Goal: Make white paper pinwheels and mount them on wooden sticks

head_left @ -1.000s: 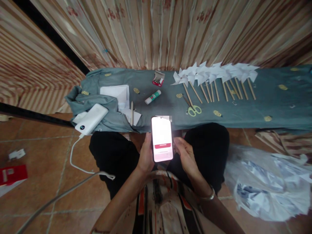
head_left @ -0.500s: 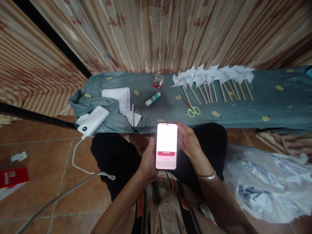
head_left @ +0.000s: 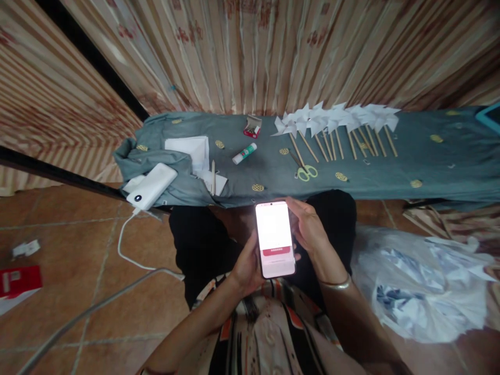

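Note:
A smartphone with a bright, lit screen is held upright above my lap. My left hand grips its lower left edge, thumb along the side. Around its upper right edge curls my right hand, fingers partly behind the phone. Beyond my knees, a row of white paper pinwheels on wooden sticks lies on the cloth-covered surface. Green-handled scissors are in front of them. A glue stick and a small red open box lie to the left.
White paper sheets and a pencil-like stick lie at the left, near a white power bank with a cable. On the floor at right sits a clear plastic bag holding white items. A curtain hangs behind.
Both hands and the phone have shifted slightly right and down in view, and the phone tilts a little more. My legs have drawn closer together. The view has also shifted slightly.

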`<state>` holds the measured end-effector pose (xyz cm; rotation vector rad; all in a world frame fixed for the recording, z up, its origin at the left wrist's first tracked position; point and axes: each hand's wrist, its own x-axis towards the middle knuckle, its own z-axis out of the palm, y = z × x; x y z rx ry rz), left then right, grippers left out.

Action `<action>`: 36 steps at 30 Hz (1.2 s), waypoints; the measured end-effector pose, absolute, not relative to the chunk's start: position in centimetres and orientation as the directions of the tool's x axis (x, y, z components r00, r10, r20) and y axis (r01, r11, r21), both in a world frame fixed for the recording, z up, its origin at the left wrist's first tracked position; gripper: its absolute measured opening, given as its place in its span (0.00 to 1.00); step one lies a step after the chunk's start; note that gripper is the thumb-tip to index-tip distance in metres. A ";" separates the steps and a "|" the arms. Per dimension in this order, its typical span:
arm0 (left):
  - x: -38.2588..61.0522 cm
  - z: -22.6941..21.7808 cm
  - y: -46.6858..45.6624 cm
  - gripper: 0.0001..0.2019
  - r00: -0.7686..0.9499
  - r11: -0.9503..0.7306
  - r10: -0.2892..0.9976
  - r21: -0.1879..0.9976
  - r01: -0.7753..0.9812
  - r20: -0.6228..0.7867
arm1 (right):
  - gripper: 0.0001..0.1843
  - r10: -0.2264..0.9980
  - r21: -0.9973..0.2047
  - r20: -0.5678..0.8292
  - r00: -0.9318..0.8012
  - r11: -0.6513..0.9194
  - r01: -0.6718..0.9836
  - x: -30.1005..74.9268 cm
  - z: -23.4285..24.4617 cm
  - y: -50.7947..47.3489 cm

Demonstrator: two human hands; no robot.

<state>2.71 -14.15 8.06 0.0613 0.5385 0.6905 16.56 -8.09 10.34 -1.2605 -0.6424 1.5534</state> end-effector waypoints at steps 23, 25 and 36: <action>3.5 6.9 -16.4 0.35 0.668 0.817 0.572 0.254 -0.518 -0.476 | 0.19 0.942 -0.902 -0.327 0.080 -0.286 -0.323 18.1 10.2 -13.8; 3.5 7.1 -16.4 0.35 0.656 0.816 0.573 0.262 -0.516 -0.492 | 0.19 0.942 -0.902 -0.328 0.075 -0.288 -0.322 18.1 10.2 -13.8; 4.0 8.1 -15.5 0.33 0.624 0.801 0.568 0.187 -0.569 -0.537 | 0.20 0.931 -0.878 -0.359 0.065 -0.314 -0.361 18.2 9.9 -13.9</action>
